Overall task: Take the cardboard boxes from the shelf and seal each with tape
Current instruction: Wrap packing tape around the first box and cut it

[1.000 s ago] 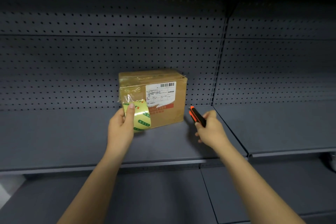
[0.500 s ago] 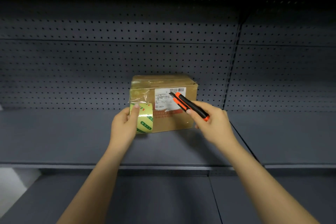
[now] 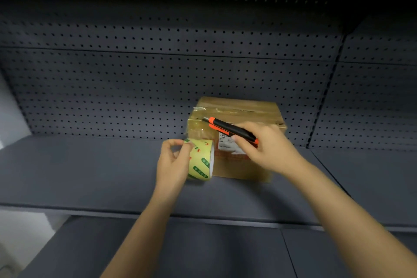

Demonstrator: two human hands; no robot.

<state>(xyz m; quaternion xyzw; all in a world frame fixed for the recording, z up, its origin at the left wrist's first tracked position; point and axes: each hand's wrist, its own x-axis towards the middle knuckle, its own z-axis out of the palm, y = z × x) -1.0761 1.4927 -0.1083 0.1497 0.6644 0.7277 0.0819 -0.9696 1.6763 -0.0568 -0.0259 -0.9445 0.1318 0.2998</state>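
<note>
A brown cardboard box [image 3: 259, 110] with a white shipping label stands on the grey shelf [image 3: 90, 171], against the pegboard back. Clear tape lies across its top and runs down its front left edge to a yellow-green tape roll [image 3: 200, 160]. My left hand [image 3: 173, 162] grips that roll just in front of the box's lower left corner. My right hand [image 3: 266, 146] holds an orange and black utility knife [image 3: 230, 128] in front of the box, its tip pointing up-left at the tape near the box's top left edge.
A dark perforated back panel [image 3: 158, 88] rises behind the shelf. A second shelf section [image 3: 372, 178] adjoins on the right, and a lower shelf [image 3: 203, 253] juts out beneath my arms. A pale wall [image 3: 13, 115] shows at the far left.
My right hand has brought the knife from the shelf at the box's right up across its front to the top left edge. The left hand keeps hold of the roll.
</note>
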